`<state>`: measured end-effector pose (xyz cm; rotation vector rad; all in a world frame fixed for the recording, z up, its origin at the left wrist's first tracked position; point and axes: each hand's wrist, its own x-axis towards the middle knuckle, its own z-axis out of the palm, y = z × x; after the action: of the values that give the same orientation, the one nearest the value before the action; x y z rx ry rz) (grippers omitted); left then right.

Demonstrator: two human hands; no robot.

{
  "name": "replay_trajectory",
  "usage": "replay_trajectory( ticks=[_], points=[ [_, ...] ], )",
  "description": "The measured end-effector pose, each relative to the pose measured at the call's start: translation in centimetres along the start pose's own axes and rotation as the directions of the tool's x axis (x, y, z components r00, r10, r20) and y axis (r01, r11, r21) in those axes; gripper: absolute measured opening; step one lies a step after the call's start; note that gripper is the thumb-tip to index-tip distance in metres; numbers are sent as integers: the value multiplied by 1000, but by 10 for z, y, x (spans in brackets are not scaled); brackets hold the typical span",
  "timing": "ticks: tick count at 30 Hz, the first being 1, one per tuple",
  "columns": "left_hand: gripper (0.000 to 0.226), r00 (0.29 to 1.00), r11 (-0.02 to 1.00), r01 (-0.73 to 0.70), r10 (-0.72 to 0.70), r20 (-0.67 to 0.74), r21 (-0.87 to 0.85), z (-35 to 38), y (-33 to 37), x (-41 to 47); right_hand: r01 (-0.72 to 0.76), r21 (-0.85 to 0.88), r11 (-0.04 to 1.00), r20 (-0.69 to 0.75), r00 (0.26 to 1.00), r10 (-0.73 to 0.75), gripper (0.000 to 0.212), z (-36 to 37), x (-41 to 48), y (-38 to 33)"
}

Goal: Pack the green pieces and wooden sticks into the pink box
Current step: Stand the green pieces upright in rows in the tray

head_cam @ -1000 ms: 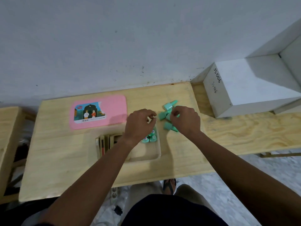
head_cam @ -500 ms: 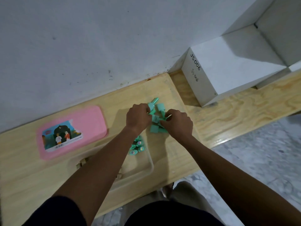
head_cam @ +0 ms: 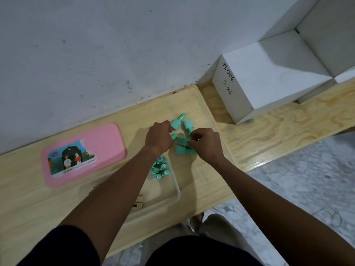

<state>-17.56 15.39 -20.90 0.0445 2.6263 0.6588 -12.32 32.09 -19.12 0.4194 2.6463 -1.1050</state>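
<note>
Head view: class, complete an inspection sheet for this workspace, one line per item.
Surface: wooden table, against a white wall.
Job's things: loose green pieces on the table; upright green pieces in the clear tray; wooden sticks there, partly hidden by the arm; pink lid lies flat, left.
Clutter: nothing seen.
Hands: left hand and right hand each grip loose green pieces.
Cables: nothing seen.
Surroundings: white box marked JS006; marbled floor.
</note>
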Motion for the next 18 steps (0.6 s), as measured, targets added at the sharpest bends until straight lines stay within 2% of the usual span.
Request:
replay_trajectory(
  ticks=[3,7,10,13,18],
  points=[
    [42,1000,1000,-24,24,-20,-17,-6,-3,-8,-64,126,990,-26,997,68,24,-8,-2,-2],
    [33,988,982,-42,14,-152,-185,-34,-1,-29,-80,281,956,-8,996,85,18,-24,-11,-11],
    [30,970,931,-64,-27,-241,-359,-58,0,-54,5,299,954,-17,1000,0,17,-38,-21,-21],
    [27,955,883,-86,-59,-291,-461,-71,-3,-86,85,284,955,13,996,-93,17,-49,-34,-31],
    [25,929,882,-88,-95,-359,-462,-70,-19,-140,202,239,950,117,965,-235,15,-56,-61,-43]
  ],
)
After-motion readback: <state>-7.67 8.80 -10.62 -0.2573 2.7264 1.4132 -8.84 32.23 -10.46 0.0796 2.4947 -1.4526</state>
